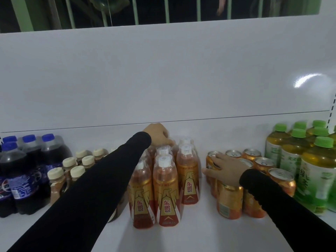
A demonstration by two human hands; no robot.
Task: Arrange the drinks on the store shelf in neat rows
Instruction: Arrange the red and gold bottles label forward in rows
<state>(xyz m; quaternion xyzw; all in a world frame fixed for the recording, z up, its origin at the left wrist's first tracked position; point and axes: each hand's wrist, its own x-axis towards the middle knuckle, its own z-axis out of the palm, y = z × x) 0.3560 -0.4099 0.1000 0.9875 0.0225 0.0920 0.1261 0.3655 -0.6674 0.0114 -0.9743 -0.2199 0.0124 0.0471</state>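
On shelf (190, 237): bottles (166, 190), cans (252, 171).

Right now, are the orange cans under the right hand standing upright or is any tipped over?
Upright. The orange cans all show their silver tops facing up, none lying on its side. The right hand rests on them.

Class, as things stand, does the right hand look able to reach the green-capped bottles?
Probably yes: the right hand rests on the orange cans, and the green-capped bottles stand just beyond them, nothing between.
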